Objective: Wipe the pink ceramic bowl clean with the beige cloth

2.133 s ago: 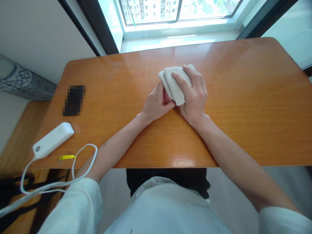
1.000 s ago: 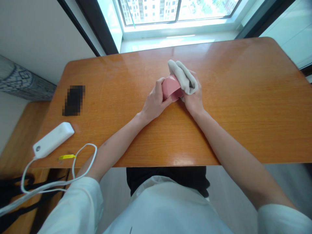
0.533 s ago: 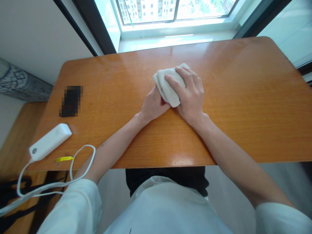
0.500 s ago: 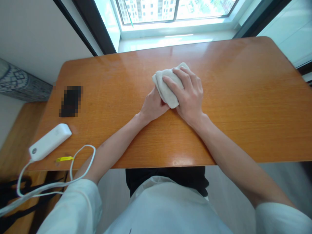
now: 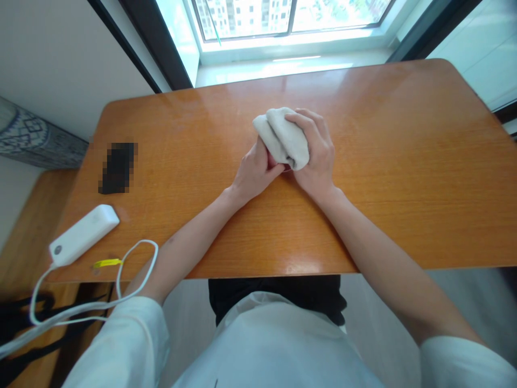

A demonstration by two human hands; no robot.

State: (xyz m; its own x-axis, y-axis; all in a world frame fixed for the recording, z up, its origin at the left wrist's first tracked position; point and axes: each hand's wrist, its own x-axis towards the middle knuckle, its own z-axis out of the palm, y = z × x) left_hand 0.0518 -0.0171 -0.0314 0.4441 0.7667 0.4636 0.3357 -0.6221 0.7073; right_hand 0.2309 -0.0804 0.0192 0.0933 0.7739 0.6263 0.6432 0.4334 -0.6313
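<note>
Both my hands meet at the middle of the orange wooden table (image 5: 383, 178). My left hand (image 5: 253, 173) is curled round a small pink object (image 5: 271, 159), of which only a sliver shows between the hands. My right hand (image 5: 317, 156) grips a folded off-white cloth (image 5: 284, 138) and presses it over the top of the pink object. The cloth covers most of that object.
A white power bank (image 5: 83, 234) lies near the table's left front corner, with a white cable (image 5: 121, 280) looping off the edge. A dark blurred item (image 5: 117, 167) lies at the left. A window (image 5: 283, 21) runs behind the table.
A second ago the cloth was raised and the pink object showed plainly. My right hand then laid the cloth over it and has now rolled slightly back toward the right.
</note>
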